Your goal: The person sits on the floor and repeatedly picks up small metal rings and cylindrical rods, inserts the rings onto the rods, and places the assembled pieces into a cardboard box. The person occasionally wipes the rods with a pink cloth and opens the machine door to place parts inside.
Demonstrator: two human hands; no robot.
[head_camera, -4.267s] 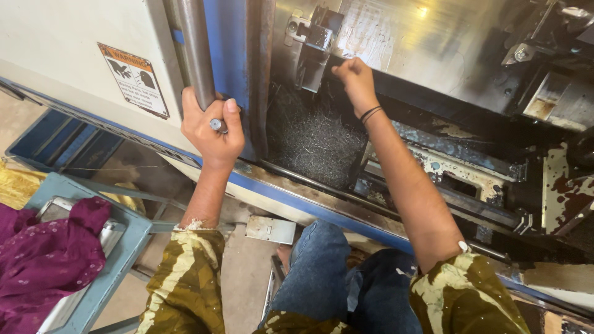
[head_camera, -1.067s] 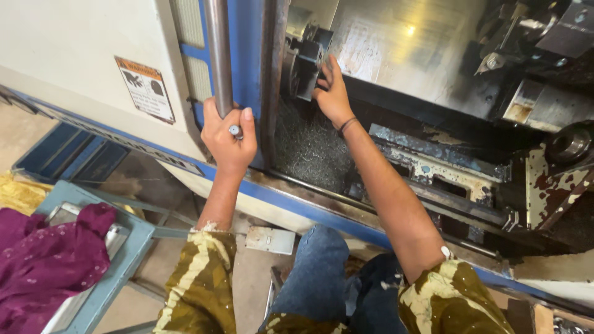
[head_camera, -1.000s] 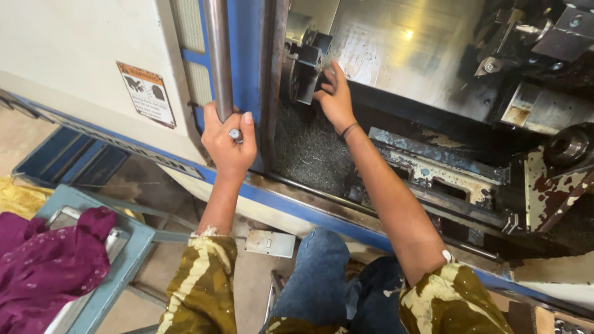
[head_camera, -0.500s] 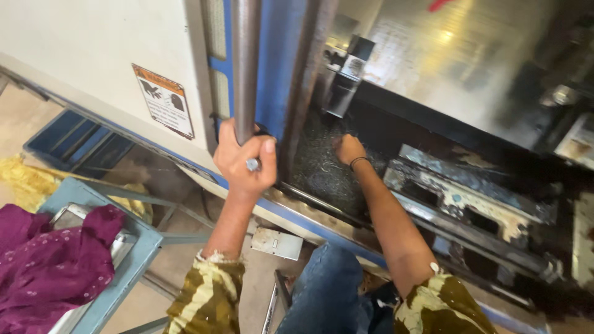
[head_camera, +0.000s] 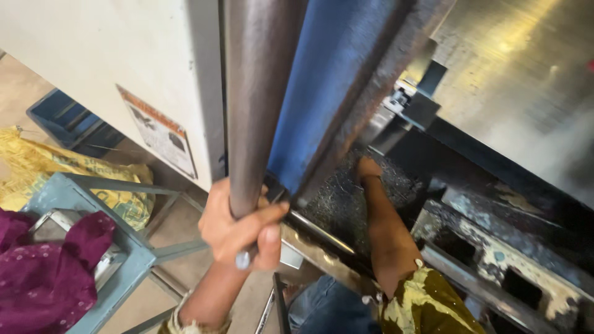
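Observation:
My left hand [head_camera: 238, 230] grips the lower end of a grey steel door handle bar [head_camera: 260, 93] that runs up the edge of a blue machine door [head_camera: 325, 86]. My right hand [head_camera: 367, 168] reaches down inside the open machine, resting on a dark bed of metal chips [head_camera: 334, 198]; its fingers are partly hidden, and whether it holds anything cannot be told. A dark band sits on that wrist. A small metal block fixture [head_camera: 413, 102] sits above the right hand on the machine's inner wall.
A white machine panel with a warning sticker [head_camera: 158, 130] stands at left. Below it are a light blue metal stand [head_camera: 117, 247], purple cloth [head_camera: 43, 272], a yellow sack [head_camera: 55, 170] and a blue crate [head_camera: 68, 120]. Greasy metal rails [head_camera: 495, 247] lie at right.
The view has moved much closer to the door handle. My right hand dropped from the block fixture on the inner wall down onto the chip bed. My left hand kept its grip on the bar.

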